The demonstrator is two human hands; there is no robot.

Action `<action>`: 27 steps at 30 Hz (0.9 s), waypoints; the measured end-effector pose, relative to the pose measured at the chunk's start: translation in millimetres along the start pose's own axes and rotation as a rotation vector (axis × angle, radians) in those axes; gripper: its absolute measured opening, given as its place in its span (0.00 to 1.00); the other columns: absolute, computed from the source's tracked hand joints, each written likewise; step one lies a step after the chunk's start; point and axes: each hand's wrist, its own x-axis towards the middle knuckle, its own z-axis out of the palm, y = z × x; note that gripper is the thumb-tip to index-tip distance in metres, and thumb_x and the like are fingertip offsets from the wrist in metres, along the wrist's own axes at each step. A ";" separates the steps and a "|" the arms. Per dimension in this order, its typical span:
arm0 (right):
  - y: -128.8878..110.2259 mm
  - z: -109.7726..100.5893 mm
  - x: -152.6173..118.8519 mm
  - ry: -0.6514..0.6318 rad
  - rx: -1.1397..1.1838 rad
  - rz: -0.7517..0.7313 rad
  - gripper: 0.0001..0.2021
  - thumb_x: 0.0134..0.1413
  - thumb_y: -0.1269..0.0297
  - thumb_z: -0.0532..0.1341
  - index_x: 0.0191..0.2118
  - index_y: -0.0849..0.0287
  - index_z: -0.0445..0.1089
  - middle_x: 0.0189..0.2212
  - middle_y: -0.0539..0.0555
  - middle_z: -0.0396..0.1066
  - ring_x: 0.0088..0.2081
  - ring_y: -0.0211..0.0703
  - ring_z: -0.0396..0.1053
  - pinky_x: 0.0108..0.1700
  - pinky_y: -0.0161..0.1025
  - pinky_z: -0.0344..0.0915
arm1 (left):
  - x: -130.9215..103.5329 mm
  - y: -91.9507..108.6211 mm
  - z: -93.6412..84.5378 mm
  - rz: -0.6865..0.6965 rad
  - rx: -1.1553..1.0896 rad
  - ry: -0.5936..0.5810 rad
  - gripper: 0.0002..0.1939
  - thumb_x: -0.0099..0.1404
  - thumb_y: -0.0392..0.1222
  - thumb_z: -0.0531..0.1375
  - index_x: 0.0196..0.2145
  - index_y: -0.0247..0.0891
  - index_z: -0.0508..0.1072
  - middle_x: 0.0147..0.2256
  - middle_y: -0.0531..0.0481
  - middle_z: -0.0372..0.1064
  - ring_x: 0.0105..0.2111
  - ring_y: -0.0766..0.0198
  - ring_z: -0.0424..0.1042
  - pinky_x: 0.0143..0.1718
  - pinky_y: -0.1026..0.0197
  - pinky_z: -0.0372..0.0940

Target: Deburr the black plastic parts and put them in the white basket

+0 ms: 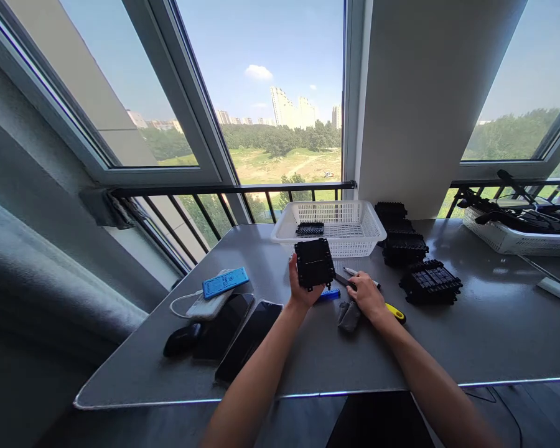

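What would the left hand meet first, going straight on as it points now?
Probably the white basket, met by the black part the left hand holds, though depth is unclear.

We find a blue device [224, 283] lying on a white block [210, 307], with a cable [170, 305] looped beside them. We note a black mouse [182, 340] beside two dark phones [249, 342]. We record a railing [284, 187] before the window [280, 37] and a grey curtain [51, 274] at left.

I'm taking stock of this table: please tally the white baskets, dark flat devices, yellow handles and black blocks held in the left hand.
White baskets: 2
Dark flat devices: 2
Yellow handle: 1
Black block held in the left hand: 1
Total: 6
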 end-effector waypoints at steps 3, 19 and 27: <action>-1.4 -2.0 0.5 -0.006 -0.036 -0.016 0.12 0.59 0.66 0.56 0.44 0.61 0.75 0.43 0.61 0.71 0.47 0.49 0.67 0.49 0.41 0.62 | -1.1 -2.2 0.2 -0.021 0.021 -0.008 0.30 0.64 0.59 0.51 0.53 0.33 0.70 0.43 0.40 0.75 0.40 0.53 0.75 0.44 0.52 0.68; 5.2 -32.1 1.8 0.160 0.019 -0.099 0.11 0.58 0.66 0.56 0.41 0.59 0.75 0.39 0.58 0.73 0.44 0.47 0.69 0.48 0.40 0.61 | 0.8 -3.5 -4.0 -0.061 0.011 -0.016 0.29 0.64 0.58 0.50 0.53 0.34 0.70 0.43 0.40 0.75 0.40 0.51 0.75 0.45 0.48 0.68; 2.5 -45.9 -1.0 0.005 0.179 -0.186 0.09 0.56 0.65 0.58 0.36 0.57 0.76 0.36 0.55 0.72 0.38 0.43 0.69 0.43 0.39 0.63 | 2.4 -4.1 -4.7 -0.042 -0.015 0.028 0.29 0.64 0.57 0.51 0.53 0.35 0.69 0.43 0.40 0.75 0.40 0.52 0.75 0.45 0.49 0.68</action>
